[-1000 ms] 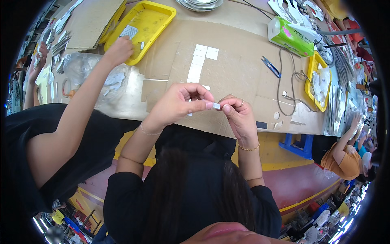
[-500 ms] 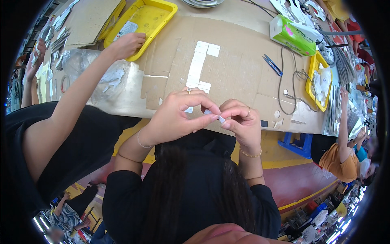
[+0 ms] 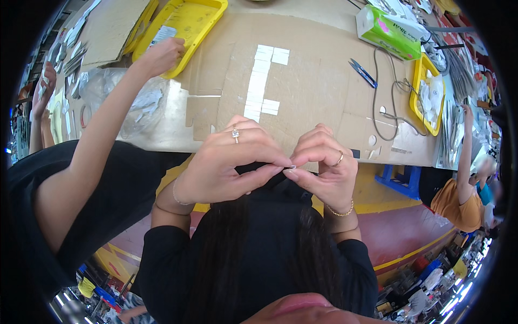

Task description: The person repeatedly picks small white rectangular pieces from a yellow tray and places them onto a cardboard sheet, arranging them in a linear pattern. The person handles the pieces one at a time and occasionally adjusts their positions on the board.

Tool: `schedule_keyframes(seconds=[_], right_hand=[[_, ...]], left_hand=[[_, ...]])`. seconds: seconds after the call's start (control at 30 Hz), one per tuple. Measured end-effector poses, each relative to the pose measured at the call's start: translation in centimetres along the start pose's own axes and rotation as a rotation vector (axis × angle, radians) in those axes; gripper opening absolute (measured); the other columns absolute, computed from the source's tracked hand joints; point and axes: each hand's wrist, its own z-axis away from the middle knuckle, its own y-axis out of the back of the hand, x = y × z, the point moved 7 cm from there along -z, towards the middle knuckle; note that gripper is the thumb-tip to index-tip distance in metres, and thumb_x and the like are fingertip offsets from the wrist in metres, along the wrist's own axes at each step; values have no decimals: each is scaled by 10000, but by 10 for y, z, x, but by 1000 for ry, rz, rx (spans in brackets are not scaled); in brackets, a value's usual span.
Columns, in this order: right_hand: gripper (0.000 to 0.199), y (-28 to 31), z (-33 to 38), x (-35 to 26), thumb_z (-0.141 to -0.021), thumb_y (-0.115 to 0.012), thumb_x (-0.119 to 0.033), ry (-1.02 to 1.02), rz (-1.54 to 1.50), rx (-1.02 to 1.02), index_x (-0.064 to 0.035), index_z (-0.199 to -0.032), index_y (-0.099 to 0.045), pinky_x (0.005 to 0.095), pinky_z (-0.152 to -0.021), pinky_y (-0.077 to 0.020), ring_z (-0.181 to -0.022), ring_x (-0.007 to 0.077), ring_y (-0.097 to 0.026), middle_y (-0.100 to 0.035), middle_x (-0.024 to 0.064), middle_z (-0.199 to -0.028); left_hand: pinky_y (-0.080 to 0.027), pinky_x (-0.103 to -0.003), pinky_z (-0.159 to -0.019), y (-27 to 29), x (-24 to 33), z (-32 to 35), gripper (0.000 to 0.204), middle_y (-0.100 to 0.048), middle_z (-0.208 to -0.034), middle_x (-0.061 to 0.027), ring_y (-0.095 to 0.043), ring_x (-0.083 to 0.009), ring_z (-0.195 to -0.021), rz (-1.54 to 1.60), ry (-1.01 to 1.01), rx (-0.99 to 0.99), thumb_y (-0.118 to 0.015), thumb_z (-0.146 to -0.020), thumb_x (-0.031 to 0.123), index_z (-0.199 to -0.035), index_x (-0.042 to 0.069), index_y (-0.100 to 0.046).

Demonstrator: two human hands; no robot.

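My left hand (image 3: 229,164) and my right hand (image 3: 326,167) meet in front of my body, just off the near edge of the table. Thumb and forefinger of each are pinched together on a small white label (image 3: 292,167). Only a sliver of it shows; the fingertips hide the rest. Beyond my hands, flat white labels (image 3: 259,78) lie in a column on a sheet of brown cardboard (image 3: 318,81), with a few set beside the column on its right.
Left of me, a co-worker's hand (image 3: 164,56) is at a yellow tray (image 3: 208,21), near a clear plastic bag (image 3: 110,86). To the right lie blue thread snips (image 3: 363,73), a cord (image 3: 375,108), a green tissue pack (image 3: 386,35) and another yellow tray (image 3: 414,89).
My fingertips have drawn together over the label, so less of it shows. Both hands sit slightly lower in the picture. The co-worker's hand stays by the tray.
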Motion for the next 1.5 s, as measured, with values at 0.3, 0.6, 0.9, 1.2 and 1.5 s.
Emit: schedule_keyframes(seconds=[0.3,0.6,0.9,1.2,1.5], right_hand=[[205,-1,-2,-4,-668,-838,-59,63,32,-27,-61,-772,-660,340,-752,-395,-741,182,-582,-625,25,-760],[196,-1,-1,1,-693,-830,-62,22,-34,-41,-61,-769,-649,317,-710,-415,-748,181,-572,-628,29,-763],[201,0,0,4,-692,-825,-18,-12,-103,-29,-56,-783,-651,300,-679,-435,-773,181,-565,-620,41,-780],[200,0,6,24,-715,-841,-86,-185,-353,9,-49,-844,-692,293,-808,-444,-842,150,-601,-637,44,-851],[132,-1,12,45,-925,-659,-133,-338,-583,52,-1,-923,-672,262,-794,-471,-864,132,-591,-624,67,-906]], left_hand=[[-419,-298,-786,-1,3,2,218,-677,-849,7,-633,-160,-811,-37,-43,-8,-750,-738,-6,-926,101,-722],[-410,-302,-810,-1,6,1,254,-672,-872,13,-631,-161,-839,-59,-37,-41,-740,-724,-15,-940,118,-723],[-429,-327,-792,2,-3,2,156,-678,-861,-49,-623,-192,-826,-52,114,36,-767,-701,22,-842,62,-713],[-405,-279,-835,-8,-27,9,87,-625,-902,-36,-590,-140,-891,270,262,22,-749,-805,86,-865,69,-690],[-371,-246,-789,-15,-50,10,118,-514,-903,-46,-477,-118,-846,796,495,96,-666,-853,117,-793,50,-589]])
